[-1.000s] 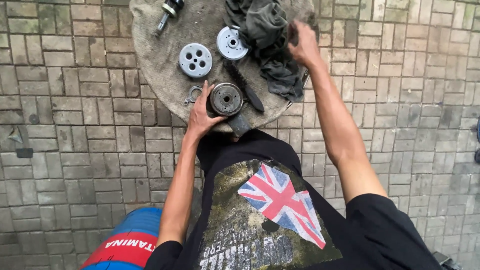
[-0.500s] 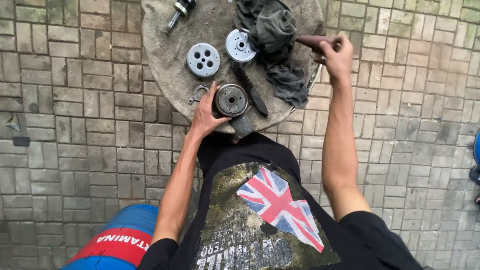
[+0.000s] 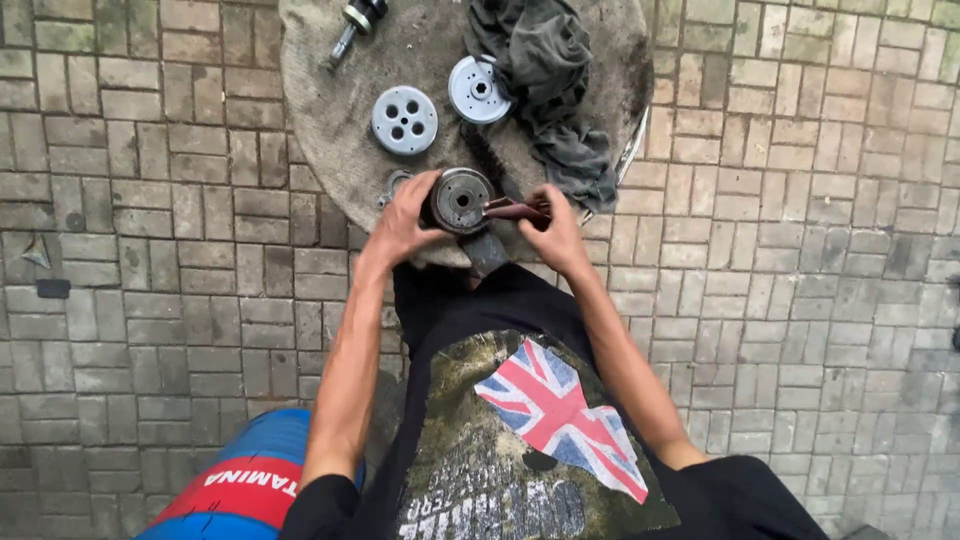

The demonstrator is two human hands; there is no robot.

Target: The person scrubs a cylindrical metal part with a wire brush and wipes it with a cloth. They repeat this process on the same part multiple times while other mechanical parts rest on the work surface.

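My left hand (image 3: pixel 405 222) wraps its fingers around the side of the round dark metal drum (image 3: pixel 461 200), which sits at the near edge of the round stone slab (image 3: pixel 330 110), so the part cannot turn or slide. My right hand (image 3: pixel 556 226) closes its fingers tight around the handle of a dark tool (image 3: pixel 510 209), laid level so its tip meets the drum's rim. The two grey discs (image 3: pixel 404 119) and the dark rag (image 3: pixel 550 80) lie farther back, apart from my hands.
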